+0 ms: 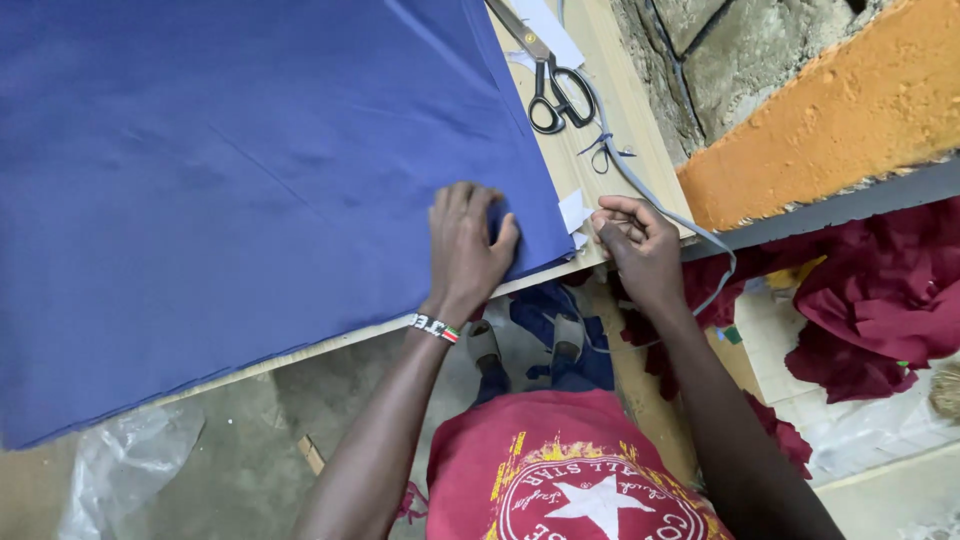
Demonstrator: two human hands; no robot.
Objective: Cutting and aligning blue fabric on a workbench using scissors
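A large blue cloth lies spread over a wooden table. My left hand rests flat on the cloth's near corner, fingers spread, pressing it down. My right hand sits at the table's edge just right of that corner, fingers curled around something small; what it pinches is too small to tell. A white chalk-like piece lies between the two hands. A grey tape or cord runs past my right hand and hangs over the edge.
Black-handled scissors lie on the bare wood at the top, beside a white paper strip. Dark red cloth is heaped on the right. A rough stone and orange wall borders the table. A plastic bag lies on the floor.
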